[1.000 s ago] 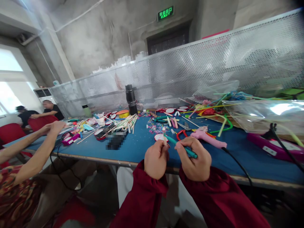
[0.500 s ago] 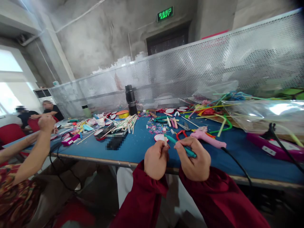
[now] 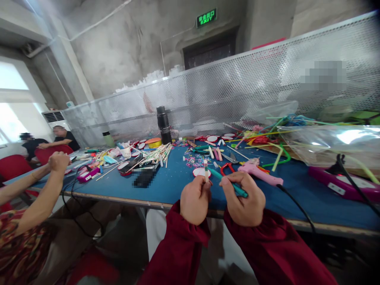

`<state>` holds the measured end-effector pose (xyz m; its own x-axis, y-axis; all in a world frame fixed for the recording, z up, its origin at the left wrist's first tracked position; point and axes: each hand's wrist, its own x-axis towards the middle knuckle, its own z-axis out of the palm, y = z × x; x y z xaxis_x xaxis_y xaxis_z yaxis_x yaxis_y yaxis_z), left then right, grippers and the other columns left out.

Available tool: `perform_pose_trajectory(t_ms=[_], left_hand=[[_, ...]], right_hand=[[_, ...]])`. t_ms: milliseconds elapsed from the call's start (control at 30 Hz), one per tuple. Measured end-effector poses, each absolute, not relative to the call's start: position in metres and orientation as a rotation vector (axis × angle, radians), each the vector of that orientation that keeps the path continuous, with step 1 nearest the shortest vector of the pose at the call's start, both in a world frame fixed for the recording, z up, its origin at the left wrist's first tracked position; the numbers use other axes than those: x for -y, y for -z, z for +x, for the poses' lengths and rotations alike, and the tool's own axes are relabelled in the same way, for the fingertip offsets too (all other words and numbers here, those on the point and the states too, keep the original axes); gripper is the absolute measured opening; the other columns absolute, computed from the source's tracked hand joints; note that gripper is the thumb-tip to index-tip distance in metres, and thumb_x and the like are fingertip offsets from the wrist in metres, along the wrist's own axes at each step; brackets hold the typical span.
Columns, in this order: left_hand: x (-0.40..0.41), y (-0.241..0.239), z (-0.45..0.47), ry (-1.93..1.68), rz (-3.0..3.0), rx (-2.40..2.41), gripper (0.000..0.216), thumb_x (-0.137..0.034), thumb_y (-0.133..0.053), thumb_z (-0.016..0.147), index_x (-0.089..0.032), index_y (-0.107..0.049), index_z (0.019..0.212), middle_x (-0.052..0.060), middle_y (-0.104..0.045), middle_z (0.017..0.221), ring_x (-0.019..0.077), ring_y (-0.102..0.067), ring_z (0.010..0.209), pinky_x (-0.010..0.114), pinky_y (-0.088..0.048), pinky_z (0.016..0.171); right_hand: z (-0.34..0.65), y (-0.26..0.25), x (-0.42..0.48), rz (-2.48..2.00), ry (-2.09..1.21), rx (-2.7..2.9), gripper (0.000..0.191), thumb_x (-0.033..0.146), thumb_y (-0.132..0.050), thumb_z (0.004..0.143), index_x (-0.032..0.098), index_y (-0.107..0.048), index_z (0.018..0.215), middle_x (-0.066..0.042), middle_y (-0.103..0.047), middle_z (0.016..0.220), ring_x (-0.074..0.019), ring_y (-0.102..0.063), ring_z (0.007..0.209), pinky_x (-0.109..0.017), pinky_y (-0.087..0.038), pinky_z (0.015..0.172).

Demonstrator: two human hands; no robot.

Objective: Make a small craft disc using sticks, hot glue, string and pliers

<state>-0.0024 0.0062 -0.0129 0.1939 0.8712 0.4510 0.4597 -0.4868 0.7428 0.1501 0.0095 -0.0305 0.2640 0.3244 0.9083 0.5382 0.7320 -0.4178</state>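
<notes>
Item: my left hand (image 3: 195,200), closed, fingers pinched round a short pale stick (image 3: 206,170) held upright just above the near edge of the table (image 3: 175,186).

Item: my right hand (image 3: 245,202), closed, gripping a teal stick (image 3: 234,185) that slanted up toward the pale one, its tip just beside it.

Step in hand, as I judged it: bringing the two sticks together. The next move called for a steady left hand and fine aim with the teal tip.

Item: pink glue gun (image 3: 257,171), lying just behind my right hand, cord trailing off the near edge.

Item: red-handled scissors (image 3: 227,166), beside the gun.

Containers: black flask (image 3: 163,123), upright at the far side of the table, contents hidden. Clear bag (image 3: 329,142), right of the gun, long coloured straws showing through it.

Item: a neighbour's hands (image 3: 57,161), raised at the table's left end.
</notes>
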Motion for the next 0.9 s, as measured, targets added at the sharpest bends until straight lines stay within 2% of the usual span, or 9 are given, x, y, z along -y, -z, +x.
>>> perform_pose_trajectory(t_ms=[900], left_hand=[[-0.0055, 0.0136, -0.0022, -1.264, 1.985, -1.195, 0.018, -0.030, -0.047, 0.107, -0.024, -0.059, 0.094, -0.004, -0.062, 0.069, 0.0164, -0.055, 0.066, 0.030, -0.040, 0.071]], right_hand=[[0.1503, 0.0296, -0.0087, -0.752, 0.172, 1.346, 0.008, 0.021, -0.070, 0.096, 0.026, -0.065, 0.092, -0.003, -0.071, 0.082, -0.0219, -0.068, 0.078, -0.039, -0.054, 0.075]])
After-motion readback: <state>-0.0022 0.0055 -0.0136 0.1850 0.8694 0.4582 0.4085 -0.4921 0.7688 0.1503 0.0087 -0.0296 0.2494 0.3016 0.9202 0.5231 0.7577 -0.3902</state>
